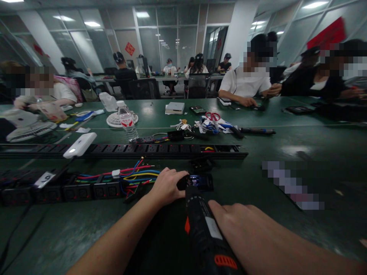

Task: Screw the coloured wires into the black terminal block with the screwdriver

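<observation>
My right hand [237, 221] is wrapped round a black and orange power screwdriver [208, 233], whose nose points away from me. Beyond that nose lies a small black module [202, 182] with a dark blue inside. The fingers of my left hand [169, 185] pinch the module's left end. Left of that hand, red, blue and yellow wires [137, 175] run out of a black power strip [77, 191] with several sockets. What the screwdriver's tip touches is hidden behind its nose.
A longer socket strip [137, 149] crosses the green table [286, 149], with a white device [80, 145] on it. Behind stand a water bottle [127, 122], scissors [212, 116] and a small white box [174, 107]. A blurred-out flat object [292, 185] lies right. People sit opposite.
</observation>
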Demonstrator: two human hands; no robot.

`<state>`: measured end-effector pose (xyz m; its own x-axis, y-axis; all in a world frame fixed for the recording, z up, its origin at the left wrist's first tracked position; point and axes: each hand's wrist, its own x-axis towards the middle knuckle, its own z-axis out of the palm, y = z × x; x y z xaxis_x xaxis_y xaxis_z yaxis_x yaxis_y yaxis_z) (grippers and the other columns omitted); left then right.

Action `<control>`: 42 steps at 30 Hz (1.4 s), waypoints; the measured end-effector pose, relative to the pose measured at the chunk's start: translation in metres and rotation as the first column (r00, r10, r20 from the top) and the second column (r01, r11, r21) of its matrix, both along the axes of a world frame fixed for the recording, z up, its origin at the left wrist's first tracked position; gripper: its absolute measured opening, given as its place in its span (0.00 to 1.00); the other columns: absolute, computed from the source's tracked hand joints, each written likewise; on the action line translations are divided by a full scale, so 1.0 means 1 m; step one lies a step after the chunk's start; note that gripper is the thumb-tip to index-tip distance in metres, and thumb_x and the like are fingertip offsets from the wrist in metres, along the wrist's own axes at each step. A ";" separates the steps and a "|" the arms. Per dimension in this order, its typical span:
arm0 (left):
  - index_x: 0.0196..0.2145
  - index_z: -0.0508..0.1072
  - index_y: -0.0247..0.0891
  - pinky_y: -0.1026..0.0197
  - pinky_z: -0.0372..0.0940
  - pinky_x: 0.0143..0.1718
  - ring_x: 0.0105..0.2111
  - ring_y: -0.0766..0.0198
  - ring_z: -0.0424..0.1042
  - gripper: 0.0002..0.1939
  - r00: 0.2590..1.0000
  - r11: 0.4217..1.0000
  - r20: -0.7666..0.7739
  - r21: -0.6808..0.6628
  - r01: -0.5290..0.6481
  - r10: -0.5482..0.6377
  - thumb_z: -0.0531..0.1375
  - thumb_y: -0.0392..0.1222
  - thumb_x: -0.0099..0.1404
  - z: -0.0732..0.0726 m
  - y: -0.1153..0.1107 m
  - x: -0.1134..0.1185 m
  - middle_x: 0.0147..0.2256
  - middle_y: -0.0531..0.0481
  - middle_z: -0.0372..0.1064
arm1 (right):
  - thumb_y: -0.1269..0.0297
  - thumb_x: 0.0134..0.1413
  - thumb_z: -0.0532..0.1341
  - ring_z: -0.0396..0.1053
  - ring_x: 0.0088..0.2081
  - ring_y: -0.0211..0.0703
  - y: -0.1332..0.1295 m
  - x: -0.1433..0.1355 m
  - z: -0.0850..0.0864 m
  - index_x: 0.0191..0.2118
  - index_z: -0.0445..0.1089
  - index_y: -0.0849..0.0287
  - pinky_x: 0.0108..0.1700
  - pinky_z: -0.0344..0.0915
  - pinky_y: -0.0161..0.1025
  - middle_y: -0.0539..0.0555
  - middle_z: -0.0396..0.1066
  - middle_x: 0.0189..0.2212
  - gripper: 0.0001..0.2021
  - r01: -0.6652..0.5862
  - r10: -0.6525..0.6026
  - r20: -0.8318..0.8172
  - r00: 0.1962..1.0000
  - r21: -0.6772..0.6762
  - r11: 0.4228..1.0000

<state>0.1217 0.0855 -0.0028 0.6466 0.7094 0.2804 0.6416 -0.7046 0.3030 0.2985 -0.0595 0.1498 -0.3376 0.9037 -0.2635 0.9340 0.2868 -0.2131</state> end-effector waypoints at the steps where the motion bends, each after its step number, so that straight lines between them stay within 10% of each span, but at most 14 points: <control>1: 0.51 0.72 0.43 0.55 0.58 0.41 0.37 0.57 0.71 0.22 1.000 1.000 -0.002 0.002 -0.002 0.002 0.62 0.51 0.61 0.000 0.000 0.000 0.39 0.48 0.75 | 0.65 0.39 0.70 0.73 0.33 0.54 -0.001 -0.001 0.002 0.48 0.72 0.64 0.36 0.74 0.48 0.59 0.74 0.38 0.26 0.012 -0.013 0.017 1.000 0.038 0.999; 7: 0.51 0.71 0.42 0.56 0.57 0.41 0.38 0.58 0.71 0.22 1.000 1.000 0.006 0.002 0.005 -0.005 0.62 0.50 0.60 0.000 -0.001 0.000 0.40 0.48 0.75 | 0.68 0.41 0.70 0.74 0.32 0.56 0.006 -0.004 0.019 0.49 0.72 0.65 0.35 0.75 0.50 0.59 0.74 0.36 0.25 -0.014 0.021 0.039 0.999 -0.159 0.987; 27: 0.50 0.71 0.43 0.56 0.56 0.39 0.36 0.58 0.71 0.21 1.000 1.000 0.011 0.021 0.006 -0.006 0.62 0.51 0.61 0.000 -0.002 0.001 0.37 0.49 0.75 | 0.69 0.42 0.70 0.74 0.35 0.58 0.017 -0.006 0.021 0.50 0.71 0.67 0.40 0.76 0.55 0.61 0.74 0.39 0.25 -0.018 0.031 0.066 0.997 -0.186 0.982; 42: 0.50 0.71 0.43 0.56 0.57 0.39 0.37 0.58 0.71 0.21 1.000 1.000 0.003 0.028 0.003 -0.003 0.61 0.54 0.62 0.001 -0.001 0.001 0.39 0.49 0.75 | 0.60 0.46 0.65 0.71 0.35 0.48 0.003 -0.003 0.002 0.49 0.70 0.62 0.36 0.68 0.36 0.57 0.71 0.31 0.23 0.030 -0.025 -0.117 0.993 0.042 0.999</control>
<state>0.1225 0.0841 -0.0021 0.6475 0.6996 0.3022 0.6388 -0.7145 0.2855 0.2952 -0.0561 0.1518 -0.3382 0.9230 -0.1838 0.9113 0.2723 -0.3089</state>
